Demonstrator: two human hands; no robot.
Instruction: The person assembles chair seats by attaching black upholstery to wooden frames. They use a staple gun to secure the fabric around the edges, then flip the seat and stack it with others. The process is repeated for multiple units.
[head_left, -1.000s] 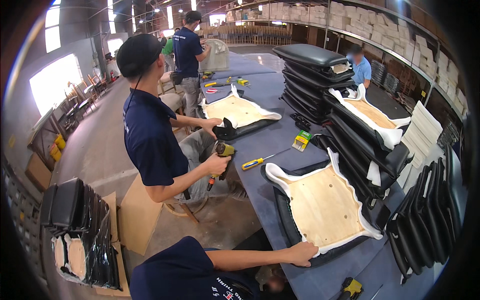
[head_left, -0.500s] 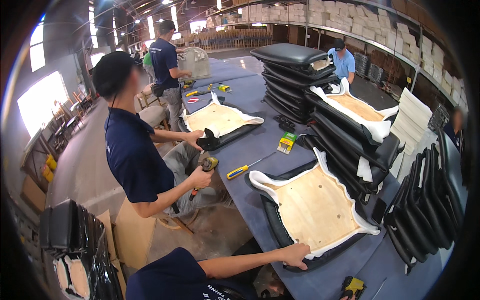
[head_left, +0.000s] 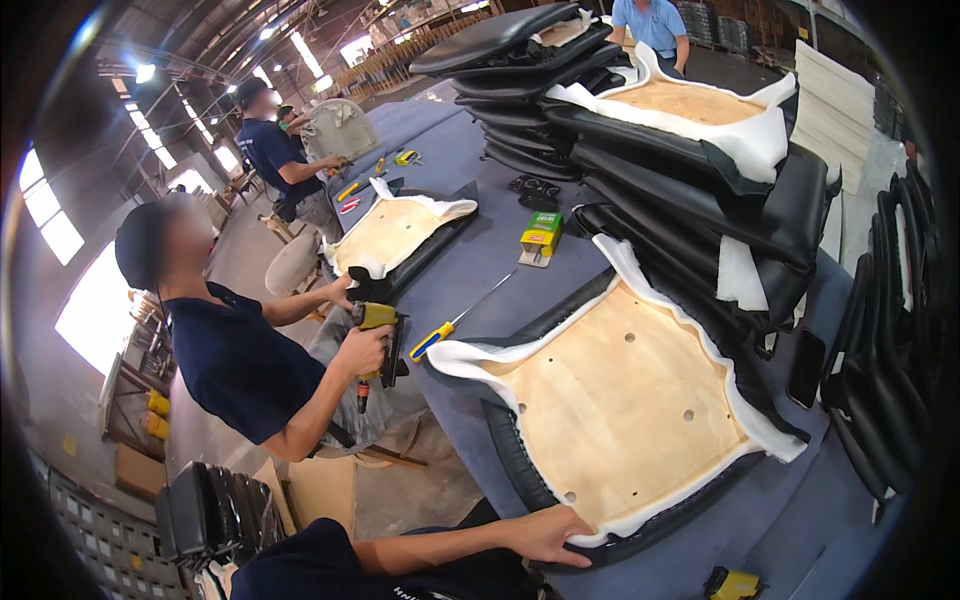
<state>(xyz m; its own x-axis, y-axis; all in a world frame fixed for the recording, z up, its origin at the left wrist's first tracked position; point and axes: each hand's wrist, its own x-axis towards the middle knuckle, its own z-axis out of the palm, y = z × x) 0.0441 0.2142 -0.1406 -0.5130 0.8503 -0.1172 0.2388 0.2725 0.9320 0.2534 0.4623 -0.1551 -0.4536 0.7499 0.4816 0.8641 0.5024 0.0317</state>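
Observation:
My left hand (head_left: 548, 535) grips the near-left edge of an upside-down chair seat (head_left: 620, 400). The seat has a pale wooden board, white padding around its rim and a black cover beneath. Loose padding and black cover stand up at its far and left corners. At the lower edge, only the top of a yellow and black staple gun (head_left: 735, 584) shows, to the right of the seat's near edge. My right hand is out of the picture. A yellow and blue screwdriver (head_left: 460, 318) lies just beyond the seat's left corner.
Tall stacks of black cushions (head_left: 690, 235) stand beyond and right of the seat. A green and yellow box (head_left: 540, 236) and a black phone (head_left: 806, 368) lie on the blue-grey table (head_left: 430, 285). At left, a co-worker (head_left: 240, 350) holds another staple gun (head_left: 378, 340) beside a second seat (head_left: 400, 235).
My view has shifted, so the seat appears larger. My left hand stays on its edge. The co-worker's staple gun is raised closer to the second seat. My right fingertips have left the view.

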